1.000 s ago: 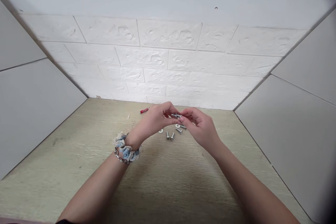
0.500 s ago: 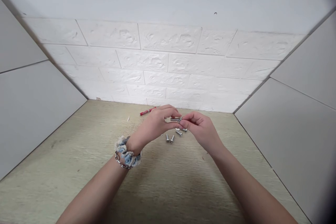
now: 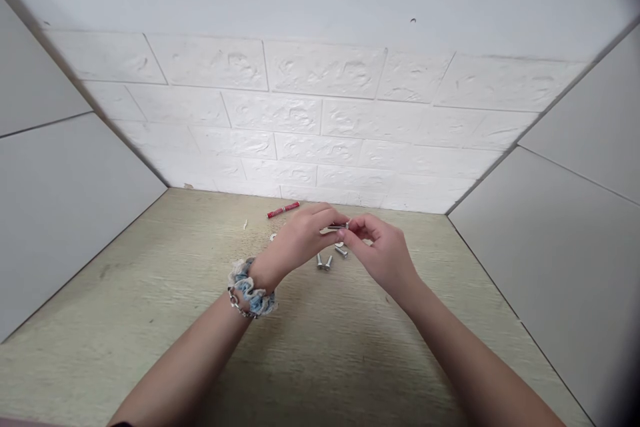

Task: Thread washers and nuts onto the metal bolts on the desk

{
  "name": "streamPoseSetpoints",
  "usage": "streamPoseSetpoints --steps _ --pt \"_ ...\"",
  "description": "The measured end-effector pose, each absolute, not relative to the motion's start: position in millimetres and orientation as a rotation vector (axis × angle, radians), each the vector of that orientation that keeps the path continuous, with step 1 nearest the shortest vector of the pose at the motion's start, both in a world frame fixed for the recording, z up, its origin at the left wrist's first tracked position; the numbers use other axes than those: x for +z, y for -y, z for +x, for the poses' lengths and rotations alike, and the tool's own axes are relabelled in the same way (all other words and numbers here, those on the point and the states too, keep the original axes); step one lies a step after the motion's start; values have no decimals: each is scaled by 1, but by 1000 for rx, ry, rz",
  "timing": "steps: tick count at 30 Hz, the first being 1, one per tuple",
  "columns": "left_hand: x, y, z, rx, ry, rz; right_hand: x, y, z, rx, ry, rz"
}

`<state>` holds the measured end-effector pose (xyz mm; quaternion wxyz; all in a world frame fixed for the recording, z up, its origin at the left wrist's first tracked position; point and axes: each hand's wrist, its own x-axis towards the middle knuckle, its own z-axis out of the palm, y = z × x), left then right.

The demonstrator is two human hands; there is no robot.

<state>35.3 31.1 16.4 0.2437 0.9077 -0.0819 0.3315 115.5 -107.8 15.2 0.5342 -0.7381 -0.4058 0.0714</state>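
Head view: my left hand (image 3: 307, 233) and right hand (image 3: 381, 250) pinched bolt (image 3: 339, 226) just below frame centre; small contact, so slight slip could have dropped it among loose bolts (image 3: 328, 263) lower in frame

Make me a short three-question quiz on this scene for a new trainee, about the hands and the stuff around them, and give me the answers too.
1. Multiple choice: what is worn on the wrist of the left hand?
A) a wristwatch
B) a scrunchie and a chain bracelet
C) a rubber glove

2. True or false: the red pen lies on the table, between the left hand and the white brick-patterned wall.

3. Fill in the gap: the right hand pinches a metal ____ at its head end.

Key:
1. B
2. True
3. bolt
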Motion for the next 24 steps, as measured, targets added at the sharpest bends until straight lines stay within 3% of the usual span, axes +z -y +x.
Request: streamPoseSetpoints --steps 3,7,12,15,20,24 --pt "14 -31 37 993 258 2479 16 109 114 64 1004 -1791" --pt "13 -33 39 1064 236 2421 16 108 119 299 898 -1710" --pt "14 -30 40 734 87 2006 11 105 127 860 662 -1241" --pt "11 -25 43 523 33 1725 9 103 126 978 568 -1089" --pt "12 -24 46 534 -145 1604 2 99 132 908 627 -1235" --pt "17 -36 47 526 -311 1520 -19 95 151 498 905 -1811"
